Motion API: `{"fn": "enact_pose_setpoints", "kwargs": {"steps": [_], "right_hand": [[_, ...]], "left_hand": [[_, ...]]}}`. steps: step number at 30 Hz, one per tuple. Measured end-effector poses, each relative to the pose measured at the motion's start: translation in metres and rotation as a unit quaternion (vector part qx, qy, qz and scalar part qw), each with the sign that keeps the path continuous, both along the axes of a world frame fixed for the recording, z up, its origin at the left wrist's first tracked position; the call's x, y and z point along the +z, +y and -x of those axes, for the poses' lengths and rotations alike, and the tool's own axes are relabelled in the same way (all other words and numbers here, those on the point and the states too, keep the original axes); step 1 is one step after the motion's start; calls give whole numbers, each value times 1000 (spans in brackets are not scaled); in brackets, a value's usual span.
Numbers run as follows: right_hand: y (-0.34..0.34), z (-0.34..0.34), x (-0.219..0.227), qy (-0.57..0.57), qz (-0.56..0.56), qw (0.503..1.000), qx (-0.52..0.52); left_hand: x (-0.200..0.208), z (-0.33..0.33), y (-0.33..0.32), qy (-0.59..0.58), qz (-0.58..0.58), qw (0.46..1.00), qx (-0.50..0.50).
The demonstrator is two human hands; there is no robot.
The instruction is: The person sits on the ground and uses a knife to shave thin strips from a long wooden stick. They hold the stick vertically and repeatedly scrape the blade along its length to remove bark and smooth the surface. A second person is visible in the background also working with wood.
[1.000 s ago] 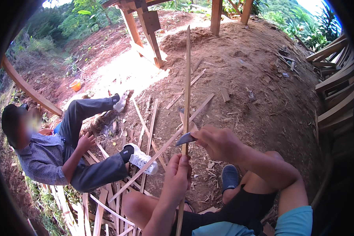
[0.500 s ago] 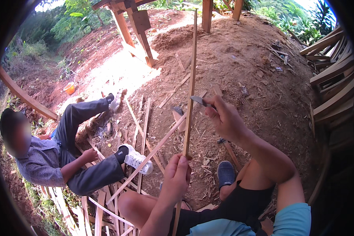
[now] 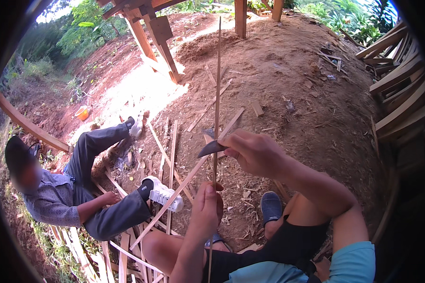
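A long, thin wooden strip stands upright in front of me, its lower end running down between my legs. My left hand is wrapped round it low down, above my knee. A short dark-bladed knife crosses the strip a little higher up. My right hand grips its handle, which the fingers mostly hide. The blade lies across the strip and points left. Behind the strip, another pale wooden strip slants over the ground toward my left knee.
A person sits on the left, legs stretched toward the middle. Several loose strips lie between us. Stacked planks stand at the right. Wooden posts rise at the back, and an orange bucket sits far left.
My right hand has brought the knife down along the strip, nearer my left hand. The strip has turned and its top shifted left. The person's head has tipped downward.
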State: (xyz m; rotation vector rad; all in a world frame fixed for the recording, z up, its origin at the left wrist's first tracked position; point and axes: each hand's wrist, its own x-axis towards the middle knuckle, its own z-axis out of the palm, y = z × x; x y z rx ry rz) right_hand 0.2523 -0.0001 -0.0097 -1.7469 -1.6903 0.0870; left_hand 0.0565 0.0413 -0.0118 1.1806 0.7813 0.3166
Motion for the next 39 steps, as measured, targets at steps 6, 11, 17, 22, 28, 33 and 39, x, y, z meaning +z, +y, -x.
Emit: {"fn": "enact_pose_setpoints", "kwargs": {"steps": [6, 11, 17, 22, 28, 33, 39], "right_hand": [[17, -21, -5, -16, -97, 990, -97], [29, -82, -5, 131, -31, 941, -310], [-6, -49, 3, 99, -66, 972, -205], [-26, 16, 12, 55, -65, 995, -43], [-30, 11, 13, -7, -21, 999, -34], [-29, 10, 12, -56, -5, 997, -55], [-18, 5, 1, -45, -31, 997, -54]], "left_hand": [[5, -2, -6, 0, 16, 1000, -13], [6, 11, -20, 11, 26, 998, -47], [8, 22, 12, -96, 252, 961, -68], [5, 19, 13, -146, 300, 938, -98], [2, 17, 1, -139, 308, 937, -90], [13, 15, -8, -73, 247, 964, -59], [19, 12, -10, -54, 210, 976, -28]]}}
